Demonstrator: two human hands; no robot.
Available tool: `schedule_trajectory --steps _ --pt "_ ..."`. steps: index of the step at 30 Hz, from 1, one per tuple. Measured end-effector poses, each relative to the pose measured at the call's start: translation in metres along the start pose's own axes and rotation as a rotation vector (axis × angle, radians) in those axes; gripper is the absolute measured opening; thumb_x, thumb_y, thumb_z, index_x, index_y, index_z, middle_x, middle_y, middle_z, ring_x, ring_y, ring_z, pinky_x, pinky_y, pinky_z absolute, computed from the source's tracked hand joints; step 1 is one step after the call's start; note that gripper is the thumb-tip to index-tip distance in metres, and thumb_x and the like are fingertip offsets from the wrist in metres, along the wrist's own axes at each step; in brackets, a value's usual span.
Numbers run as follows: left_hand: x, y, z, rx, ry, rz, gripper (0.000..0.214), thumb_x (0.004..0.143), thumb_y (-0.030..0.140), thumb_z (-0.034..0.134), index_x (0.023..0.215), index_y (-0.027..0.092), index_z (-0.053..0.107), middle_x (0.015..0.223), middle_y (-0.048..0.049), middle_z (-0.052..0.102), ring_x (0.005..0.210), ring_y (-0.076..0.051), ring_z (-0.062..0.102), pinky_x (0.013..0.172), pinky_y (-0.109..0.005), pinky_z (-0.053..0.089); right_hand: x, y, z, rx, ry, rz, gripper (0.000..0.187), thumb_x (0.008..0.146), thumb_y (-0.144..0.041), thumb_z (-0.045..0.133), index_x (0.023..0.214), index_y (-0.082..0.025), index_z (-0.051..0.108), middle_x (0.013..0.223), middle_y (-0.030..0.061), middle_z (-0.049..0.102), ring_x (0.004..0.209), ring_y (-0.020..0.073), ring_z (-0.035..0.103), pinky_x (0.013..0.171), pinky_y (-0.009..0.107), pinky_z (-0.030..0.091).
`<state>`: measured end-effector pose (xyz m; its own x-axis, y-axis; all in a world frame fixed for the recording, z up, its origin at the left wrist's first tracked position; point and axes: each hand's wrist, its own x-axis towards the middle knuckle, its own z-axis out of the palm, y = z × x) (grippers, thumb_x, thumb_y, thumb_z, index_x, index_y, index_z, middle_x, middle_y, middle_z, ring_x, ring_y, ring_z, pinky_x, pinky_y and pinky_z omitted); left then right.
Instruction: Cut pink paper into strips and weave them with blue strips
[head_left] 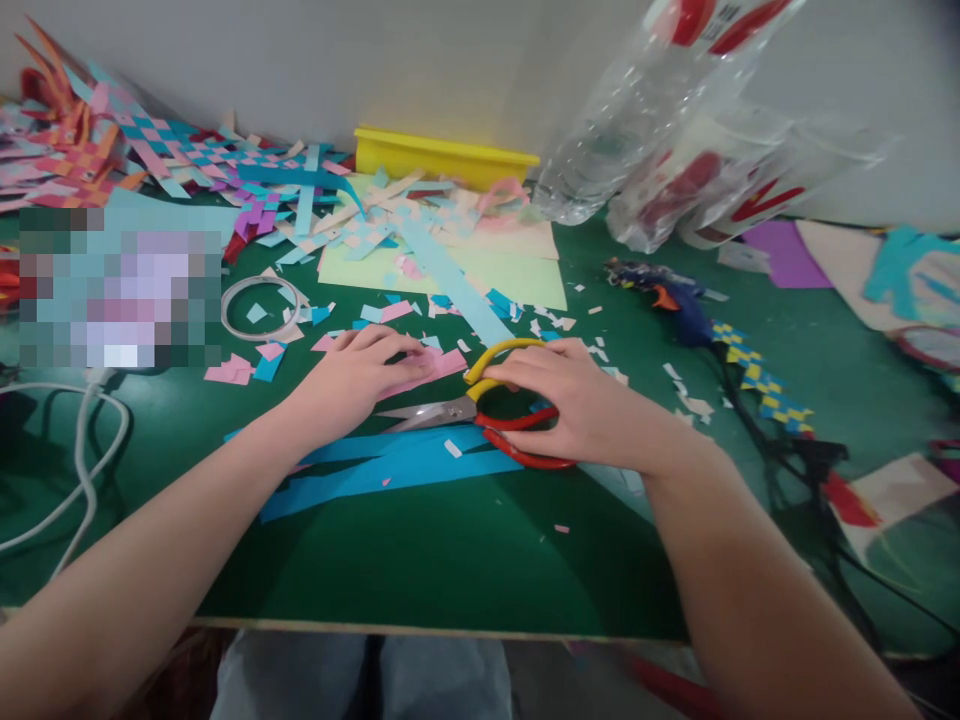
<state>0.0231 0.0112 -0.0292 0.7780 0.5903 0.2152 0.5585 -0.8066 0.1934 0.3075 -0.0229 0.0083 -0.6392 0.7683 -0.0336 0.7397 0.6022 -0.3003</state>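
My right hand [574, 400] grips a pair of scissors [450, 410] with one yellow and one red handle. The blades point left and lie slightly apart. Just beyond them, my left hand [360, 375] has its fingers bent over a pink paper strip [435, 368], whose right end sticks out toward the scissors. Part of that strip is hidden under the fingers. Blue paper strips [390, 477] lie flat on the green table below the blades, with small paper scraps on top. A pale blue strip [457, 290] runs from the back toward my right hand.
A tape roll [260, 307] and a blurred-out device with a white cable [90, 470] are at left. Woven paper strips [187, 145] and a yellow holder [446, 157] stand at the back. Plastic-wrapped cups [675, 185], a glue gun [679, 305] and its dark cord lie right.
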Motion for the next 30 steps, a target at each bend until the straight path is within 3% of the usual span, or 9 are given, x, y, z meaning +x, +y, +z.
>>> schedule_trajectory --steps 5,9,14,17,20,23,26,30 --pt "0.001 -0.002 0.000 -0.085 0.005 -0.033 0.049 0.097 0.005 0.033 0.132 0.026 0.058 0.136 -0.0053 0.058 0.126 -0.026 0.046 0.100 -0.047 0.038 0.000 -0.002 0.001 0.023 -0.006 -0.011 0.043 0.083 -0.042 0.058 0.122 -0.024 0.059 0.122 0.0099 0.066 0.114 0.0297 0.060 0.103 0.050 0.035" --pt "0.001 0.001 -0.008 -0.224 0.059 -0.111 0.048 0.096 0.005 0.032 0.130 0.022 0.060 0.135 -0.0074 0.059 0.123 -0.022 0.052 0.100 -0.041 0.043 -0.005 0.007 -0.004 0.029 0.059 0.014 0.040 0.081 -0.043 0.060 0.118 -0.026 0.060 0.121 0.0091 0.068 0.116 0.0323 0.058 0.097 0.050 0.039" --pt "0.002 0.010 -0.029 -0.208 0.199 -0.344 0.042 0.094 0.010 0.034 0.125 0.017 0.061 0.106 -0.0084 0.071 0.098 -0.022 0.064 0.084 -0.037 0.050 -0.008 0.020 -0.003 -0.023 0.333 0.135 0.044 0.079 -0.046 0.061 0.119 -0.027 0.057 0.113 0.0090 0.067 0.106 0.0327 0.062 0.093 0.050 0.039" --pt "0.001 0.013 -0.036 -0.129 0.204 -0.457 0.033 0.097 0.022 0.039 0.121 0.013 0.060 0.086 -0.0063 0.072 0.081 -0.022 0.064 0.083 -0.041 0.048 -0.003 0.023 0.004 -0.122 0.518 0.268 0.046 0.079 -0.044 0.061 0.120 -0.023 0.055 0.108 0.0110 0.066 0.100 0.0329 0.062 0.091 0.050 0.039" --pt "-0.001 0.013 -0.036 -0.040 0.112 -0.393 0.029 0.098 0.033 0.042 0.098 0.015 0.065 0.075 -0.0038 0.069 0.070 -0.019 0.061 0.084 -0.042 0.045 0.003 0.024 0.011 -0.190 0.593 0.369 0.046 0.078 -0.040 0.062 0.120 -0.021 0.054 0.101 0.0119 0.063 0.100 0.0340 0.061 0.089 0.050 0.042" --pt "-0.002 0.013 -0.034 0.007 0.012 -0.303 0.032 0.093 0.044 0.052 0.082 0.017 0.065 0.079 -0.0043 0.069 0.072 -0.020 0.061 0.079 -0.039 0.043 0.006 0.026 0.015 -0.199 0.627 0.434 0.049 0.078 -0.038 0.063 0.123 -0.021 0.051 0.102 0.0126 0.060 0.099 0.0339 0.059 0.086 0.050 0.047" --pt "-0.002 0.012 -0.034 -0.031 -0.042 -0.288 0.027 0.086 0.043 0.062 0.080 0.018 0.065 0.088 -0.0044 0.068 0.079 -0.021 0.061 0.077 -0.037 0.041 0.007 0.027 0.017 -0.183 0.677 0.497 0.050 0.078 -0.035 0.063 0.124 -0.022 0.050 0.103 0.0125 0.058 0.092 0.0312 0.060 0.083 0.050 0.049" --pt "-0.002 0.010 -0.034 -0.127 -0.073 -0.290 0.017 0.088 0.034 0.063 0.085 0.018 0.067 0.092 -0.0032 0.069 0.080 -0.019 0.063 0.080 -0.037 0.041 0.007 0.027 0.015 -0.150 0.727 0.538 0.050 0.074 -0.032 0.063 0.121 -0.023 0.051 0.099 0.0114 0.058 0.081 0.0284 0.059 0.079 0.050 0.050"
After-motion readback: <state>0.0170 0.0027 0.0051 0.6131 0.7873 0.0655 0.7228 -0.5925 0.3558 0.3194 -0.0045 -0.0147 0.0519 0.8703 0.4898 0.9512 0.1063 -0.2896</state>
